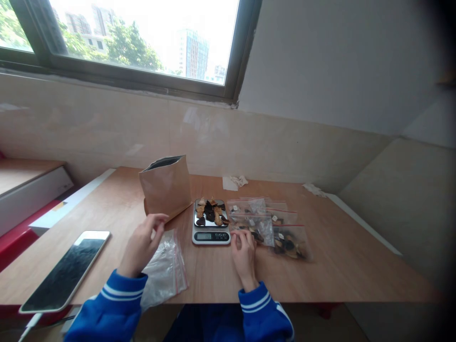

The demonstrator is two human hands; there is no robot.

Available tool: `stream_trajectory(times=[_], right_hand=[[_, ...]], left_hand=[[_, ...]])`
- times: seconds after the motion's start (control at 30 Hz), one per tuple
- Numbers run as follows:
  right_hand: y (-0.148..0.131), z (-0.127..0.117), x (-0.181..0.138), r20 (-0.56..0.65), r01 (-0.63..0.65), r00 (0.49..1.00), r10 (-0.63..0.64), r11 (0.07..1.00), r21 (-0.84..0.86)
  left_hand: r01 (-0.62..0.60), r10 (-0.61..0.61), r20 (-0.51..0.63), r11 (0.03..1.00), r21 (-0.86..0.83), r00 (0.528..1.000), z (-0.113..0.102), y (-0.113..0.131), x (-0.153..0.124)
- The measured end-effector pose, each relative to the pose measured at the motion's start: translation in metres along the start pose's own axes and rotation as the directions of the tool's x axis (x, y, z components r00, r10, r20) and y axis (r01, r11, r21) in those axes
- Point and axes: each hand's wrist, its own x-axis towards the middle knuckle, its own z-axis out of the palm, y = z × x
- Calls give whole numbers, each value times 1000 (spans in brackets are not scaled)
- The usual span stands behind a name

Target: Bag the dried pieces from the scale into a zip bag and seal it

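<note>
Scale (211, 228) display unreadable; left hand (140, 247) open, right hand (244, 251) pinching filled bag (253, 223).

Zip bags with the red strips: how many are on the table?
At least 4: an empty zip bag by the left hand, one at the right hand, one beside it, one behind. Overlaps may hide more.

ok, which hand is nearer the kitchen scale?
Right. The right hand rests on the table just off the kitchen scale's front right corner, fingertips at a filled zip bag. The left hand is farther left, by the brown paper bag.
</note>
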Motion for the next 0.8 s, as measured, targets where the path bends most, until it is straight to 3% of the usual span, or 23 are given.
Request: stream_trajectory(times=[0.03,0.1,0.23,0.33,0.57,0.7,0.8], right_hand=[[0,0,0,0,-6,1000,6,1000,9],[0,-1,0,1,-18,1000,18,1000,25],[0,-2,-1,5,-20,1000,20,999,44],[-1,-2,-1,7,-13,1000,12,998,65],[-20,-8,-8,127,-59,992,20,950,307],[-56,-10,-18,271,-62,961,-52,917,395],[-86,-11,-23,353,-53,929,-112,903,426]], left_hand=[[5,-2,173,1000,-12,985,-3,6,-5],[32,-32,285,999,5,958,-2,11,-21],[41,-67,283,994,97,957,17,-3,-59],[55,-108,335,985,164,936,34,-16,-70],[60,-88,344,994,92,935,41,-11,-46],[82,-89,313,996,35,946,39,-6,-39],[45,-40,370,999,-7,928,38,-4,-40]])
